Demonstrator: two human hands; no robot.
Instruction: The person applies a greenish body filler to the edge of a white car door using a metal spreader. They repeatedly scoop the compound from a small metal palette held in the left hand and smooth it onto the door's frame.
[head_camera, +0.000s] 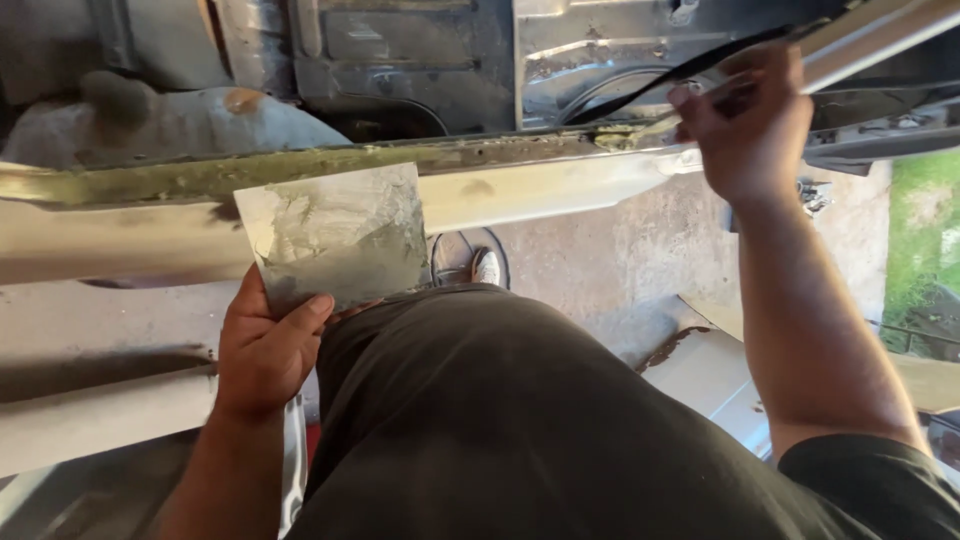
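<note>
bare concrete floor (640, 250) runs under a stripped car body, with a strip of grass (925, 230) at the far right. across the whole view lies the long door sill (330, 170), its axis running left to right, its top edge coated in a greenish-yellow smear of filler that reaches from the far left to a wet lump near the right hand. beyond the sill sits the bare metal cabin floor (420, 60), and a black rubber strip (680, 70) slants up to the right across it. nearer, the person's dark trousers (520, 420) fill the middle, one grey shoe (470, 262) showing below the sill.

left hand (265, 350) sits low and near, thumb clamped over the bottom edge of a flat square mixing board (335, 235) smeared grey-green, held tilted just beneath the sill. right hand (745, 125) is raised far and to the right, fingers curled around a thin spreader (655, 125) whose tip points left into the filler on the sill's top edge. so the filler seam stretches leftward from that tool, along the sill's length, while the board waits well to the left of it, nearer the left hand.
</note>
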